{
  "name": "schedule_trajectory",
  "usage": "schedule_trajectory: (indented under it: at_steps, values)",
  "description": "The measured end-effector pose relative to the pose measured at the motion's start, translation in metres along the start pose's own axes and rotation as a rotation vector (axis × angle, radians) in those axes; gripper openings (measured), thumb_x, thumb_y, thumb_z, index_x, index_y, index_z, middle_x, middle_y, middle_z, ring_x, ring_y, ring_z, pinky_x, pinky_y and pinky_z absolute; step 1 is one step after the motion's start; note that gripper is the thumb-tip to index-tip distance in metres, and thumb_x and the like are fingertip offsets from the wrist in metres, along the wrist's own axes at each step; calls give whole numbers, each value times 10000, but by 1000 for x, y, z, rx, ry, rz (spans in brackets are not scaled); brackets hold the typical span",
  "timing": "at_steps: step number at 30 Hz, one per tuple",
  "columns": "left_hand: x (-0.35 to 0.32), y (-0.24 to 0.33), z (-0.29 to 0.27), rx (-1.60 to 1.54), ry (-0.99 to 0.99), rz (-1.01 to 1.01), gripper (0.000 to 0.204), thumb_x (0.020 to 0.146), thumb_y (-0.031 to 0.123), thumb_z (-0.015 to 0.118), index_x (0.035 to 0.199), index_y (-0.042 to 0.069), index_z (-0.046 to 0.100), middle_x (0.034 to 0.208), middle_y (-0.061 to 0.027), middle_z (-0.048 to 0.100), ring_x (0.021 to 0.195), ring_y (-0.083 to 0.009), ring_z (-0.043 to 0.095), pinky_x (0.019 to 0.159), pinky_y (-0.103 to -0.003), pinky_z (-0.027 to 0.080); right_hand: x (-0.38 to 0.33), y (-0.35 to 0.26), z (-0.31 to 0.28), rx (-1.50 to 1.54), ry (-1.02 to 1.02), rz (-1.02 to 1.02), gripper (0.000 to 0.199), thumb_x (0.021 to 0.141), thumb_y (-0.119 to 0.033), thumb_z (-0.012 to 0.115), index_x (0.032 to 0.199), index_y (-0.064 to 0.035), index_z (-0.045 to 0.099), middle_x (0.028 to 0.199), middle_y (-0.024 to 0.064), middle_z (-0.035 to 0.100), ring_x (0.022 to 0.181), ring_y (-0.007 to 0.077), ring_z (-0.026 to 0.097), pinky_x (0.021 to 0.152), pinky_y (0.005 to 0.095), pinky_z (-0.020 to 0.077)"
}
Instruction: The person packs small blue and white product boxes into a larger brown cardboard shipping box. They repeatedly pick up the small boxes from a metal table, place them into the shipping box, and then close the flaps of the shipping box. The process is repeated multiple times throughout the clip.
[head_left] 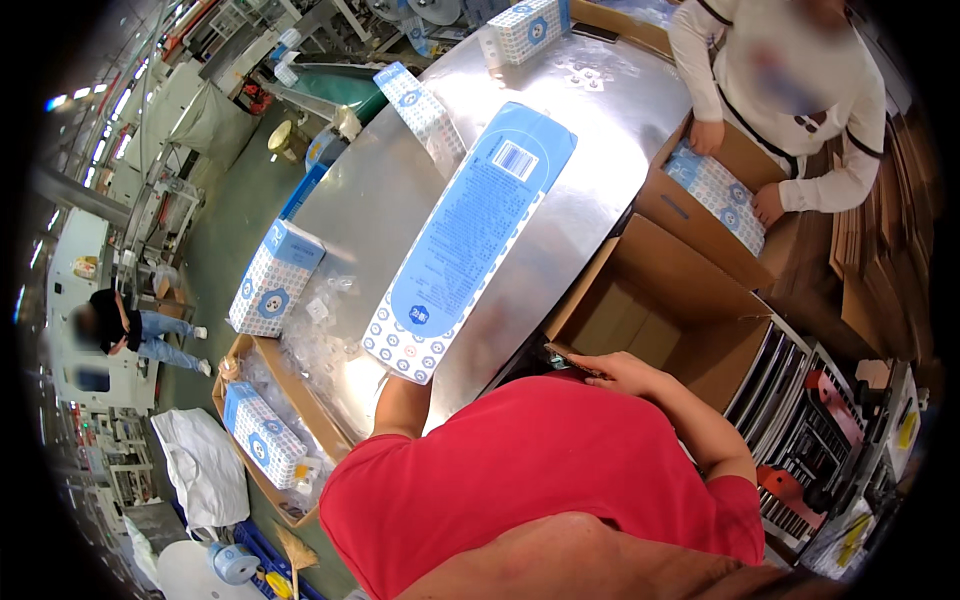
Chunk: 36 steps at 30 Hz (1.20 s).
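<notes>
A long blue-and-white printed package [470,235] is held up over the metal table, its barcode end pointing away from me. My left forearm reaches its near end; my left hand [405,388] is mostly hidden behind it, fingers out of sight. At the table's right edge, my right hand [625,372] grips the near rim of an open brown carton [690,300], which shows bare cardboard inside. Similar packages stand on the table: one at the left [275,280], one farther back [420,115] and one at the far edge [530,30].
A co-worker [790,100] at the upper right has both hands at another carton [690,225] holding packages. A carton at the left [262,345] contains a package and clear plastic. Metal rollers [780,380] lie right of me. Another person [140,325] stands far left.
</notes>
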<state>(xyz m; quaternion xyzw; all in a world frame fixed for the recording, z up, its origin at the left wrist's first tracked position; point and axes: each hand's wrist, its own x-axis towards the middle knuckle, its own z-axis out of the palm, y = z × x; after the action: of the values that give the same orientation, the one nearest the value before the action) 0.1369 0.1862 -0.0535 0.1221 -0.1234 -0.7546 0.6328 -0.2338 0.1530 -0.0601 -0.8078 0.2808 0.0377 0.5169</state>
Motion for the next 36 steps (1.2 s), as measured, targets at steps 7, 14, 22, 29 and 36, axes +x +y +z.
schedule_trajectory:
  at_steps: [7, 14, 22, 29, 36]
  values:
    - [-16, -9, 9, 12, 4, -29, 729, 766, 217, 607, 1365, -72, 309, 1386, -206, 394, 1195, -336, 491, 1004, -442, 403, -7, 10, 12, -11, -6, -77, 505, 871, -236, 524, 1352, -119, 423, 1083, 194, 611, 929, 379, 590, 797, 444, 461]
    - [-23, -15, 16, 11, -3, -47, 729, 765, 220, 607, 1364, -74, 312, 1393, -204, 386, 1203, -334, 484, 1005, -439, 402, -8, 8, 12, -13, 17, -81, 511, 866, -230, 530, 1352, -112, 422, 1104, 196, 602, 959, 387, 576, 824, 440, 455]
    - [-27, -21, 20, 22, -12, -51, 729, 764, 223, 607, 1362, -75, 315, 1400, -203, 377, 1211, -332, 477, 1006, -436, 401, -9, 6, 8, 15, 8, -52, 529, 853, -206, 524, 1362, -116, 413, 1110, 199, 599, 977, 386, 572, 843, 436, 448]
    - [-17, -26, 25, 26, -11, -55, 729, 764, 225, 607, 1361, -76, 318, 1406, -202, 369, 1219, -330, 471, 1006, -433, 400, -9, 1, -1, 28, -21, -16, 529, 848, -206, 524, 1359, -125, 418, 1094, 200, 605, 959, 387, 577, 832, 437, 451]
    - [52, 1, 40, 362, -67, 15, 728, 763, 228, 607, 1360, -77, 321, 1413, -200, 362, 1226, -328, 465, 1007, -430, 399, -6, 12, -4, 39, -4, -31, 530, 865, -233, 527, 1373, -146, 402, 1078, 198, 613, 943, 377, 589, 809, 421, 461]
